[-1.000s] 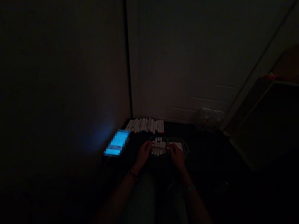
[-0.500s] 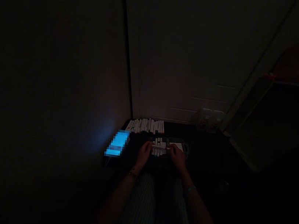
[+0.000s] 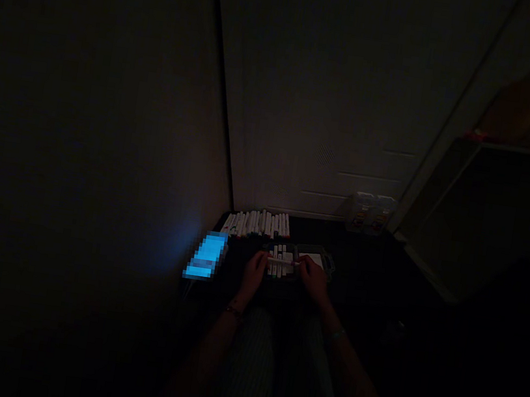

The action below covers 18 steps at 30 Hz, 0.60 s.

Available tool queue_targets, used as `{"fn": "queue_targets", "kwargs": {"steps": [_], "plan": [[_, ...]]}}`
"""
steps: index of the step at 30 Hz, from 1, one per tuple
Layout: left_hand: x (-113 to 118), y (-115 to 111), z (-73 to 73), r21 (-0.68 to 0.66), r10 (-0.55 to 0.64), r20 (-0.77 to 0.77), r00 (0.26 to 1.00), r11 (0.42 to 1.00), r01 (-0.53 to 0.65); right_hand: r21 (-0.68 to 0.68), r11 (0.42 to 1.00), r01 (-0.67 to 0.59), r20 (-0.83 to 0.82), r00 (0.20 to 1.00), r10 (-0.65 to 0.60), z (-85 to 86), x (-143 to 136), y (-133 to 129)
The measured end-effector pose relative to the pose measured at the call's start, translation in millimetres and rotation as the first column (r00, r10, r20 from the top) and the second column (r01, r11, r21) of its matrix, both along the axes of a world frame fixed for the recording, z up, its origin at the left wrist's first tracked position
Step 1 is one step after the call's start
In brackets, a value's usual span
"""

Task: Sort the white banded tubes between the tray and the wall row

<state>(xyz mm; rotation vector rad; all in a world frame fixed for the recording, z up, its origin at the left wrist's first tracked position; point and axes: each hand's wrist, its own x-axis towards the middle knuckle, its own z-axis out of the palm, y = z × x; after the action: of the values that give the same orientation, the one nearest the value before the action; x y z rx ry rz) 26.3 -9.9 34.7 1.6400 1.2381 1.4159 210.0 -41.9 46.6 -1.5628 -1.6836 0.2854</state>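
Observation:
A white marker (image 3: 281, 262) lies crosswise between my two hands. My left hand (image 3: 255, 267) is closed on its left end, and my right hand (image 3: 312, 275) is closed on its right end. Below the marker is an open clear plastic case (image 3: 328, 260), partly covered by my hands. Several white markers (image 3: 279, 251) stand close together in the left half of the case; a pale sheet (image 3: 313, 258) shows in the right half. Dim light hides the details of my fingertips.
Behind the case, a row of several white markers (image 3: 256, 223) lies on the dark table (image 3: 320, 230). A glowing phone (image 3: 207, 256) is at the left edge. Two clear containers (image 3: 370, 214) stand at the back right against the wall. My knees are just below the table's front edge.
Both hands keep the marker in nearly the same place above the case. The view has shifted very slightly, and the back wall looks a little brighter.

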Motion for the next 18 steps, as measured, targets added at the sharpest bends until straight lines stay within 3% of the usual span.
{"fn": "queue_targets", "kwargs": {"steps": [18], "plan": [[0.3,0.3,-1.2,0.009,-0.006,0.01,1.0,1.0,0.006,0.019,1.0,-0.014,0.018,1.0,0.014,-6.2,2.2,4.3]]}}
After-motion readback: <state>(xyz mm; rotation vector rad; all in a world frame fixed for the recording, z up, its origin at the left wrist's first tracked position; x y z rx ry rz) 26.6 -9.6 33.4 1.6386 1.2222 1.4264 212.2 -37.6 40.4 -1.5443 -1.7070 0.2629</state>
